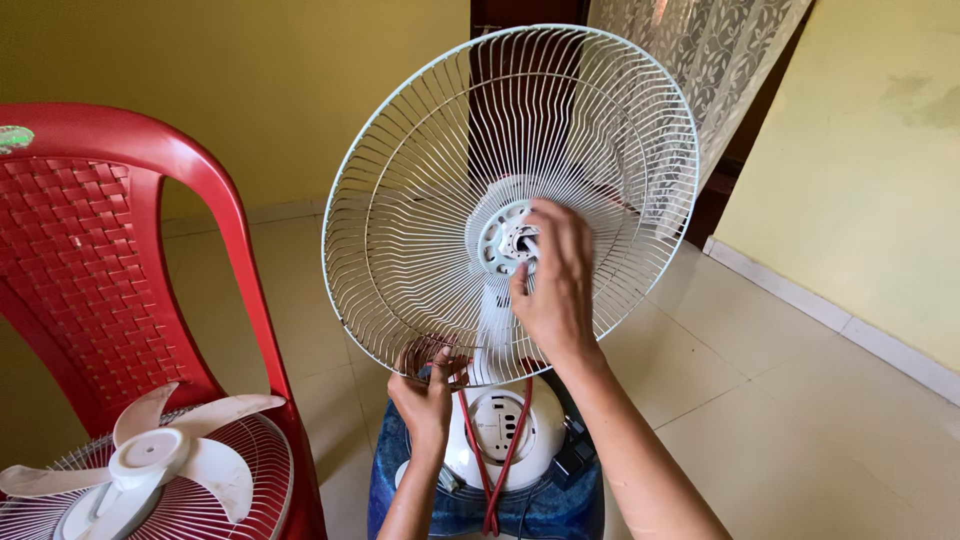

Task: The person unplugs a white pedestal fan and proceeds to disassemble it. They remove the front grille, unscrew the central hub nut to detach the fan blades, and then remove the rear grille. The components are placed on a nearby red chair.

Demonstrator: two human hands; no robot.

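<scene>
Leaning at the far left of frame, a red plastic chair point(120, 260) carries a loose white fan blade point(150, 460) lying on a red-and-white grille point(230, 490) on its seat, lower left corner. Both sit near the seat's front edge w/ nothing holding them.

Left hand point(428, 395), lower centre, comes up from the bottom edge, forearm near vertical, fingers curled shut on the bottom rim of the rear fan guard point(420, 200). That white wire guard fills the upper centre of frame, standing upright and tilted slightly back on the fan body. Below it sits the white fan base point(500, 435) w/ a red cord point(500, 470) draped over it, on a blue patterned stool point(520, 510).

Right hand point(555, 275), centre, reaches in from lower right, wrist bent forward, fingertips pinched together at the guard hub point(505, 240) around the motor shaft; whether they hold a nut or just the shaft, can't tell, the fingers hide it.

Risks, as I judge them: guard only steadied by one hand at the rim, so a hard twist at the hub could rock it or tip the fan off the stool. Fingertips could slip btwn wires. Cord could snag. An elbow bump to the chair could drop the blade onto the tile floor point(800, 400).
</scene>
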